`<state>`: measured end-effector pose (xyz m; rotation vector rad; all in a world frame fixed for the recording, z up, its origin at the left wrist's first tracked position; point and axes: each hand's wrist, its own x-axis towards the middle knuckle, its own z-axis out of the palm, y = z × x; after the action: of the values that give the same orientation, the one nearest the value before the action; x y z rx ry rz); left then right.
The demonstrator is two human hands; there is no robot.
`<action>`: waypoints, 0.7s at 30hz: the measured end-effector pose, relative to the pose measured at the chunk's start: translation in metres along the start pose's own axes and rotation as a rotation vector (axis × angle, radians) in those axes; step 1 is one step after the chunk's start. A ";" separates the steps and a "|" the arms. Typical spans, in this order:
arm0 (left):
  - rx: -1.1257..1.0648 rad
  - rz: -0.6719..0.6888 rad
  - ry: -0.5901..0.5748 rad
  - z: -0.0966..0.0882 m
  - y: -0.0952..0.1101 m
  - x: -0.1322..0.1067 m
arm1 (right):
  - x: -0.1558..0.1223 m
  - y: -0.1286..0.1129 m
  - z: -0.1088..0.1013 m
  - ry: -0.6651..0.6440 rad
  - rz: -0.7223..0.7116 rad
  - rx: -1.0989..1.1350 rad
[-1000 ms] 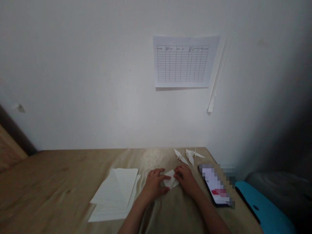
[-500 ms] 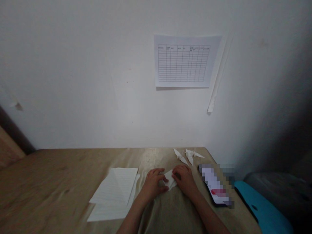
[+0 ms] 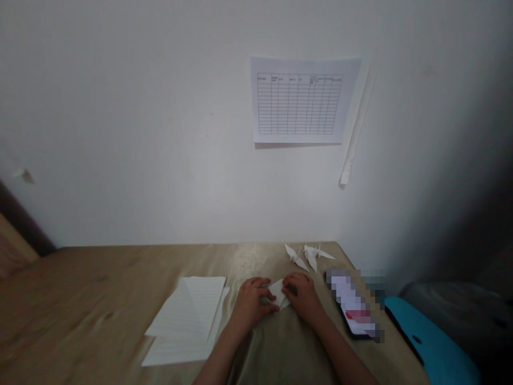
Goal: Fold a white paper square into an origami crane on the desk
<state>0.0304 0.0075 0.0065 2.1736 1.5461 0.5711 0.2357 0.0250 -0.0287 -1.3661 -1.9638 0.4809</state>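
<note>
Table (image 3: 120, 299): cloth-covered. Left hand (image 3: 252, 299) spread at the left of the folded paper (image 3: 277, 291), right hand (image 3: 302, 294) curled at its right edge; I cannot tell whether either pinches it. My judgement: steady with the left, line edges up, crease firmly with the right. Around: lined sheets (image 3: 192, 307) left, phone (image 3: 350, 302) right; smallest, paper birds (image 3: 311, 258) just beyond the right hand, crowding forward reach.

The folded piece (image 3: 278, 288) I am handling looks like matt paper, as do the ruled sheets (image 3: 192, 305), while the creased, softly glossy table cover (image 3: 100, 299) could be cloth or plastic to me.
</note>
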 end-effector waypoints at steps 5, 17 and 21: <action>0.013 -0.013 -0.009 -0.003 0.003 0.000 | 0.001 0.001 0.002 0.030 0.038 0.019; 0.040 0.007 -0.012 -0.001 0.001 0.000 | 0.002 -0.006 0.002 0.030 0.030 -0.037; 0.058 0.032 -0.014 -0.001 0.000 -0.001 | 0.001 -0.007 0.002 0.034 0.027 -0.072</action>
<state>0.0295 0.0072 0.0073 2.2438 1.5413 0.5263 0.2293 0.0235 -0.0249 -1.4377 -1.9540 0.4004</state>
